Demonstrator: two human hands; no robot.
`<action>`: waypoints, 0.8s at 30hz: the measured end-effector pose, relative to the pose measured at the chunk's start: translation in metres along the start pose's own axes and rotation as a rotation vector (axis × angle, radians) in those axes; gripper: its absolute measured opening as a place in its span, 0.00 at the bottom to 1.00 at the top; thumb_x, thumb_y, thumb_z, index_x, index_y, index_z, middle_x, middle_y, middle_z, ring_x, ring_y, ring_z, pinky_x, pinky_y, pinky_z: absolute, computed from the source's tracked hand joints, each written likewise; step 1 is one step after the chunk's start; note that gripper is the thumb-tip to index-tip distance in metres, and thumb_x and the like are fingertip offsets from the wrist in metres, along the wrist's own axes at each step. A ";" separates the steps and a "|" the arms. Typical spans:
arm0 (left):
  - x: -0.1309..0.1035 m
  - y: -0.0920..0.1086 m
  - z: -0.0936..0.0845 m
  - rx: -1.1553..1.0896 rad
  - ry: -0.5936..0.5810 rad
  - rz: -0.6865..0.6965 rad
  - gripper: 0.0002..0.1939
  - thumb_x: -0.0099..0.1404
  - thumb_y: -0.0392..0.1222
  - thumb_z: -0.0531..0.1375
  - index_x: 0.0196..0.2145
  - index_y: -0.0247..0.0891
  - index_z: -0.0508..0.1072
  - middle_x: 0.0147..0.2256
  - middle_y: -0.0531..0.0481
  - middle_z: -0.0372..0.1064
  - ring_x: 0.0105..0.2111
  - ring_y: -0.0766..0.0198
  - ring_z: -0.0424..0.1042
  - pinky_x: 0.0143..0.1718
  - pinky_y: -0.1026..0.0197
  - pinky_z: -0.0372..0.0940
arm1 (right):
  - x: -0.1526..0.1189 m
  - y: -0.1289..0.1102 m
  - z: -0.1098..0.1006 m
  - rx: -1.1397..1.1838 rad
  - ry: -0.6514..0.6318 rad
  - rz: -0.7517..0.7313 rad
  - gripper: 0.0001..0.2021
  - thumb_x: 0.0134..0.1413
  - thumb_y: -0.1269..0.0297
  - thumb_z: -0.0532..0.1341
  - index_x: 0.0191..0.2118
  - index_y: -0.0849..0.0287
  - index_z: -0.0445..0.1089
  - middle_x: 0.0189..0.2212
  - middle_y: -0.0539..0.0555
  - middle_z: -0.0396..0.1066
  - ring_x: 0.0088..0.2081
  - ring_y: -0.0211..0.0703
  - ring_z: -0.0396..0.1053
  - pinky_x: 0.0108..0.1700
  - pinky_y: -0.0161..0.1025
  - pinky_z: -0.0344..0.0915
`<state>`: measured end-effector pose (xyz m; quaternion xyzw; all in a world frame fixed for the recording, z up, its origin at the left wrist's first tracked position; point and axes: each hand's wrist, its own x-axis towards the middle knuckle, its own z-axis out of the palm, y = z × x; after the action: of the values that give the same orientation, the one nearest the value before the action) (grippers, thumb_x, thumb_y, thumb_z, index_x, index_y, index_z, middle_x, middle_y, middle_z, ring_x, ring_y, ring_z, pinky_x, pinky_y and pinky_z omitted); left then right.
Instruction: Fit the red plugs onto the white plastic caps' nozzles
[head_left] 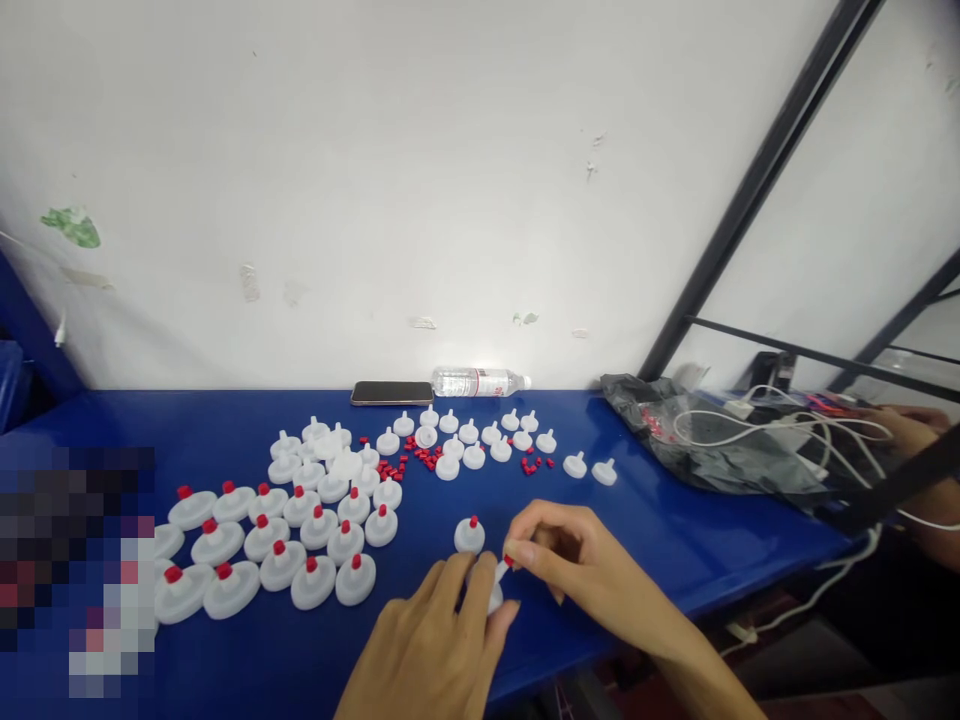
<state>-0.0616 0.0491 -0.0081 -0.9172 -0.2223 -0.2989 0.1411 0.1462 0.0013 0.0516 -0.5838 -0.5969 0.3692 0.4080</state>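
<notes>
My left hand (431, 645) is closed around a white nozzle lid (495, 599), its disc partly hidden by the fingers. At the tip of that lid's spout, my right hand (577, 560) pinches a small red cap (508, 561) between thumb and forefinger. Just beyond my left fingertips, a white lid with a red tip (469, 535) stands on the blue table (420, 580). To the left are rows of red-tipped lids (281, 565). Bare white lids (448, 466) and loose red caps (390, 470) lie farther back.
A phone (391, 393) and a clear bottle (480, 382) lie against the wall. On the right are a dark plastic bag (697, 465), white cables (757, 430) and a black metal frame (739, 200). Another person's hand (911, 430) shows beyond the frame.
</notes>
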 end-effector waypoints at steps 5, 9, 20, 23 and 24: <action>0.004 -0.002 -0.006 0.014 0.005 0.016 0.16 0.78 0.38 0.47 0.51 0.42 0.74 0.47 0.48 0.80 0.40 0.58 0.82 0.19 0.63 0.66 | -0.004 -0.002 0.000 -0.078 0.013 -0.009 0.15 0.64 0.49 0.65 0.38 0.56 0.79 0.23 0.46 0.71 0.22 0.34 0.64 0.28 0.33 0.59; 0.003 -0.004 -0.005 0.017 0.015 0.026 0.15 0.78 0.39 0.49 0.49 0.42 0.76 0.46 0.47 0.81 0.39 0.59 0.82 0.22 0.64 0.69 | -0.008 -0.007 0.003 -0.371 0.068 -0.191 0.10 0.70 0.56 0.61 0.42 0.52 0.77 0.37 0.48 0.78 0.34 0.38 0.72 0.40 0.34 0.64; 0.016 -0.005 -0.015 -0.028 0.288 0.014 0.19 0.79 0.35 0.47 0.43 0.35 0.77 0.43 0.45 0.83 0.38 0.60 0.84 0.29 0.64 0.75 | -0.002 0.008 0.026 -0.539 0.050 -0.233 0.22 0.78 0.55 0.42 0.32 0.54 0.61 0.25 0.47 0.67 0.26 0.39 0.64 0.34 0.37 0.58; 0.017 -0.006 -0.015 -0.076 0.330 0.011 0.15 0.78 0.34 0.50 0.44 0.33 0.76 0.44 0.44 0.83 0.39 0.59 0.84 0.33 0.63 0.77 | -0.004 0.004 0.034 -0.527 0.127 -0.265 0.23 0.78 0.55 0.40 0.32 0.53 0.62 0.27 0.48 0.71 0.27 0.40 0.66 0.35 0.37 0.60; 0.016 -0.006 -0.014 -0.093 0.341 0.003 0.13 0.78 0.34 0.51 0.45 0.32 0.76 0.44 0.43 0.83 0.40 0.59 0.83 0.35 0.62 0.78 | -0.005 0.003 0.035 -0.520 0.140 -0.271 0.23 0.78 0.55 0.39 0.33 0.53 0.63 0.28 0.49 0.72 0.27 0.41 0.67 0.35 0.37 0.61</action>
<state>-0.0595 0.0537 0.0137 -0.8591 -0.1794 -0.4601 0.1345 0.1146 -0.0027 0.0348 -0.6078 -0.7143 0.1054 0.3305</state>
